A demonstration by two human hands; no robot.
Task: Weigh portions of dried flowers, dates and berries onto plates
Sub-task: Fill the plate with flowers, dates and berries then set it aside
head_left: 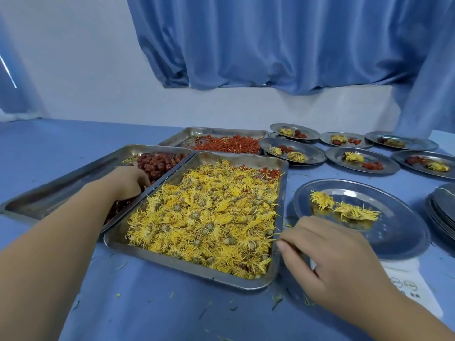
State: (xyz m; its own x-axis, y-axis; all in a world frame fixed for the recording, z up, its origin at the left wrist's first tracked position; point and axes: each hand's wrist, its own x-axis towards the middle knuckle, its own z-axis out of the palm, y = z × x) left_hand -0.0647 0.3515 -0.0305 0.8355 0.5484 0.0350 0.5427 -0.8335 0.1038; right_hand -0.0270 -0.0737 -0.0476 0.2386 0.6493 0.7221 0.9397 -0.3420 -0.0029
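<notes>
A steel tray (pixel 187 267) heaped with yellow dried flowers (pixel 209 212) lies in front of me. Behind it on the left is a tray (pixel 61 190) of dark red dates (pixel 157 163). My left hand (pixel 128 183) reaches into that tray, its fingers curled down among the dates. A third tray (pixel 209 131) at the back holds orange-red berries (pixel 229 143). My right hand (pixel 327 254) hovers at the flower tray's right rim, thumb and fingers pinching a few thin yellow petals. To the right, a round steel plate (pixel 394 230) with two flowers (pixel 344 207) sits on a white scale (pixel 406 284).
Several filled plates (pixel 362 163) with flowers, dates and berries stand at the back right. A stack of empty plates (pixel 443 210) is at the right edge. Loose petals litter the blue tablecloth (pixel 160 311). Blue curtains (pixel 270 45) hang behind.
</notes>
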